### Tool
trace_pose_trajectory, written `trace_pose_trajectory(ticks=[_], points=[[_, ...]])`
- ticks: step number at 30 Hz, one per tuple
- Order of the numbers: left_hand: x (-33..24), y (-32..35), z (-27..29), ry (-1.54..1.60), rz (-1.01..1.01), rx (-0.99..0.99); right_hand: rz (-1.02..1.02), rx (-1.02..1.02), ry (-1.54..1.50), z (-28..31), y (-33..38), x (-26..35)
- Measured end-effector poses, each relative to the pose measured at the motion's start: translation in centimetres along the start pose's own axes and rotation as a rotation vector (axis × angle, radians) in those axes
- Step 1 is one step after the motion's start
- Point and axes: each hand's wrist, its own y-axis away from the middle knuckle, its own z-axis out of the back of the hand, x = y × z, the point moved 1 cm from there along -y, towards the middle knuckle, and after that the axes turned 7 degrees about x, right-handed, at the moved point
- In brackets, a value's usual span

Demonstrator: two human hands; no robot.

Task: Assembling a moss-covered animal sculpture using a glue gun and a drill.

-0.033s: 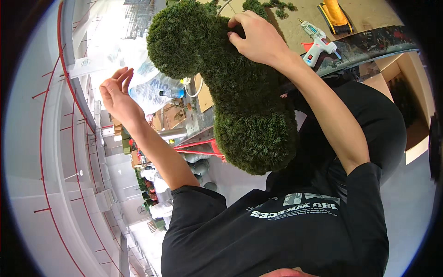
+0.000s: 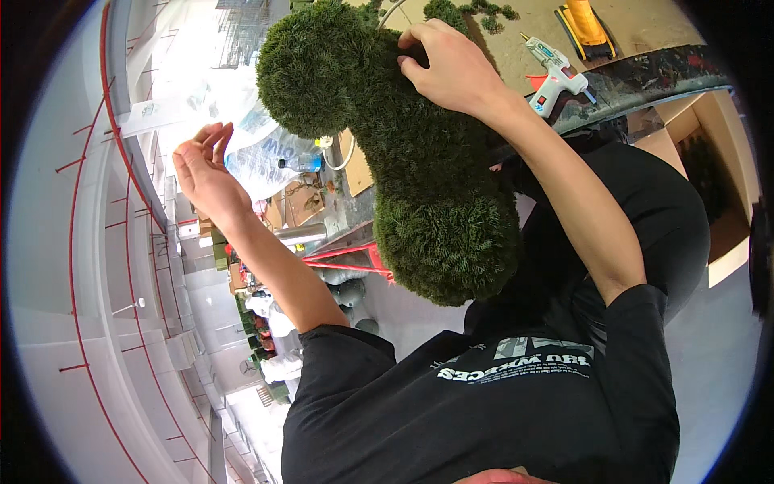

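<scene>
A dark green artificial-foliage shape (image 2: 435,161), with rounded bushy ends and a narrower middle, stretches from the table's edge down toward my lap. My right hand (image 2: 455,68) is at its upper right side, thumb and forefinger apart with the tips against the foliage. Off to the left, my left hand (image 2: 210,177) is raised in the air, clear of the foliage. Its fingers are bent and drawn together; anything between them is too small to make out.
On the table (image 2: 516,20) lie a white glue gun (image 2: 556,73), a yellow-and-black tool (image 2: 588,28) and loose green sprigs (image 2: 490,12). A plastic bag (image 2: 270,157) and bottle (image 2: 300,164) are at left. An open cardboard box (image 2: 717,161) stands right.
My left hand has shifted very slightly, its fingertips a touch lower. The right hand and the foliage shape look the same.
</scene>
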Motion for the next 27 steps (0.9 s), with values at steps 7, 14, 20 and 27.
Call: trace_pose_trajectory(ticks=[7, 14, 20, 27], points=[[-7.0, 2.0, 4.1, 1.32, -0.109, 0.217, 0.007, -0.02, 0.015, -0.2, -0.1, -0.3], [-16.3, 8.4, 10.0, 1.185, -0.61, 0.245, -0.014, -0.006, 0.011, -0.1, -0.2, -0.4], [-13.5, 10.9, 12.9, 0.948, -0.568, 0.169, -0.003, -0.045, 0.004, -0.5, -0.2, -0.8], [-4.2, 10.2, 8.2, -0.061, -0.297, 0.218, -0.085, -0.04, -0.012, -0.6, -0.2, -2.0]])
